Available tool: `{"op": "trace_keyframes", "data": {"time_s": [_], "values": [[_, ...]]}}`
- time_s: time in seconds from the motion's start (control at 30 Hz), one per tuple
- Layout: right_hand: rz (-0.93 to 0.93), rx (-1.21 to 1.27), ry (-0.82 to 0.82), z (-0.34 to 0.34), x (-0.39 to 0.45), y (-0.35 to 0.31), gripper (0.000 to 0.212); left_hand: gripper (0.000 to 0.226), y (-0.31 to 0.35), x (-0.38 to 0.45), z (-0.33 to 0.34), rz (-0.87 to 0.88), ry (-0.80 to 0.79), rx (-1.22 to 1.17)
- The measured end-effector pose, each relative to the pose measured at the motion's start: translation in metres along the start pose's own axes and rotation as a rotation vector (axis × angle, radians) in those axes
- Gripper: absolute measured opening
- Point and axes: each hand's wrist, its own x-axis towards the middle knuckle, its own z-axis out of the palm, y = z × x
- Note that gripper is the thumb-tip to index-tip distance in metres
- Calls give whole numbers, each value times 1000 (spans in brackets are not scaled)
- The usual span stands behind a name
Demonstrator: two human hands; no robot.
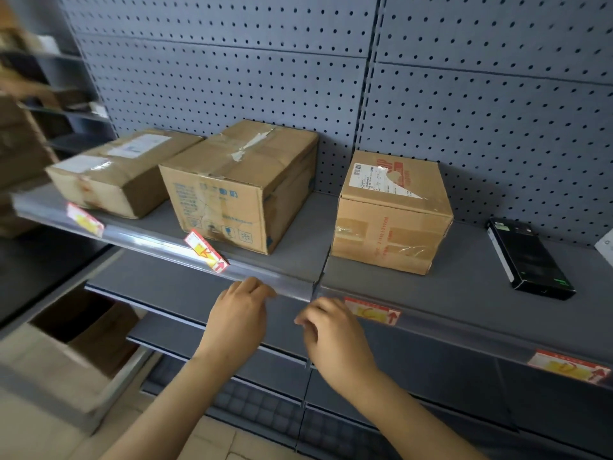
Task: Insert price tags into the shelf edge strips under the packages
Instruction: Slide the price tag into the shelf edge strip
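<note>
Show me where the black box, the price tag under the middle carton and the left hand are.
black box [530,257], head view, middle of its top face.
price tag under the middle carton [206,250], head view, its yellow centre.
left hand [240,313], head view, back of the hand.
</note>
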Motion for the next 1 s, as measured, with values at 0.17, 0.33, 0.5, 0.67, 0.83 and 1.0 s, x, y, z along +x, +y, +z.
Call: {"op": "trace_keyframes", "data": {"time_s": [0.17,0.33,0.5,0.67,0.83,1.0], "values": [[14,43,30,29,39,-32,21,25,-67,27,-33,-97,84,-4],[108,24,167,60,85,-74,18,31,-123,49,-53,-15,92,-74],[265,-49,259,95,113,-111,9,43,-168,68,-61,156,11,-96],[414,-127,307,112,121,-130,7,44,-183,80,-66,256,-32,-222],[437,-121,280,111,128,-132,6,20,-189,84,-68,239,-17,-284],[394,-177,181,102,132,-127,8,8,-193,82,-66,188,-47,-325]]}}
